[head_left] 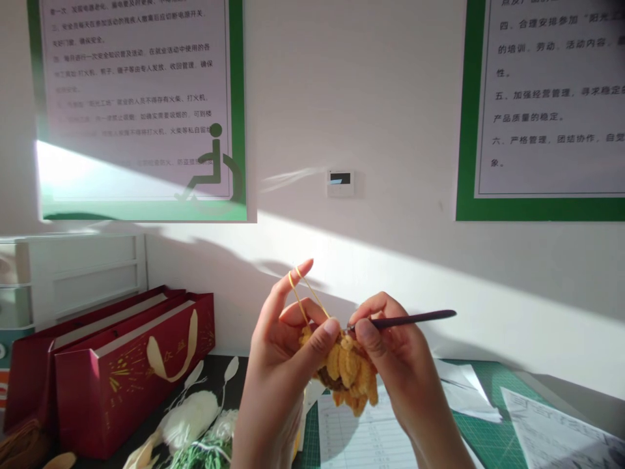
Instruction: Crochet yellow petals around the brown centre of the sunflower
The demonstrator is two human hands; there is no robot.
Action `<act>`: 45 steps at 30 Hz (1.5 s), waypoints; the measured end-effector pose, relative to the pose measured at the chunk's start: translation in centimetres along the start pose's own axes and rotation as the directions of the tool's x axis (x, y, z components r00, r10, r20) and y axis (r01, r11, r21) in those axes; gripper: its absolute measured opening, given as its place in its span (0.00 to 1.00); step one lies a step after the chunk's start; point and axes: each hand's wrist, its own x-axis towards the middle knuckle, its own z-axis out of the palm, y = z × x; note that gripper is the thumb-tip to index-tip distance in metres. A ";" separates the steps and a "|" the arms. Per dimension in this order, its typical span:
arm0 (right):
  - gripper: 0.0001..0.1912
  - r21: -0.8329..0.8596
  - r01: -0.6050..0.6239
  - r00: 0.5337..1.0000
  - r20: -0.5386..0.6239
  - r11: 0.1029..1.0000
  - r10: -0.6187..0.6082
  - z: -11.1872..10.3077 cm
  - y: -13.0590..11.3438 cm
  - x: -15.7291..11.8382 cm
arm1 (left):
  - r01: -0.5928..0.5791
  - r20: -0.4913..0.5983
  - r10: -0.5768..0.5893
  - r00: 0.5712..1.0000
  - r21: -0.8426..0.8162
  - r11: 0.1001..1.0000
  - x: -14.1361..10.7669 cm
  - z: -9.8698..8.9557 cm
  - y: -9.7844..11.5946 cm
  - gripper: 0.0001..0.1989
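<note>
Head view: right hand (390, 358) clenches one crochet hook (410, 319), left hand (283, 345) one crochet piece (349, 371).

**The wearer's two bare hands, seen from above**

The left hand (276, 365) and right hand (398, 355) are slender, with long tapering fingers (288, 293) and smooth, rounded nails (332, 327). The forearms (432, 436) are bare, narrowing toward the wrists, and run past the lower frame edge.

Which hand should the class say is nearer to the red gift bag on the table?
Left. The left hand is nearer, to the right of the red gift bag with a gap between them. The right hand, holding a crochet hook, is farther right, beyond the left hand.
</note>
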 end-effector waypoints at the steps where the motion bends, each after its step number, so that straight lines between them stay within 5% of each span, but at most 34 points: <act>1: 0.18 0.018 -0.032 0.999 0.013 0.999 0.032 -0.2 -0.1 -0.1 | 0.014 -0.006 -0.014 1.000 -0.015 1.000 0.0 0.0 0.0 0.37; 7: 0.18 0.088 -0.136 0.980 0.160 0.987 0.121 -1.5 -0.5 0.1 | 0.095 -0.034 -0.100 0.994 -0.127 0.987 0.6 -0.2 -0.3 0.39; 15: 0.11 -0.018 -0.055 0.996 0.075 0.998 0.056 -1.9 -0.6 0.2 | 0.082 -0.071 -0.092 0.993 -0.128 0.988 0.9 -0.3 -0.7 0.40; 20: 0.14 -0.044 -0.052 0.968 0.244 0.998 0.061 -2.4 -0.5 0.2 | 0.065 -0.071 -0.072 0.995 -0.098 0.993 0.8 -0.2 -0.8 0.40; 29: 0.17 -0.075 -0.053 0.998 0.022 0.996 0.055 -1.5 0.0 0.1 | 0.028 -0.114 -0.035 0.993 -0.064 0.998 0.8 0.1 -1.1 0.38; 45: 0.18 -0.025 -0.046 0.998 -0.052 0.999 0.045 -0.7 0.4 0.0 | 0.004 -0.138 -0.019 0.990 -0.107 0.994 0.7 0.4 -0.6 0.38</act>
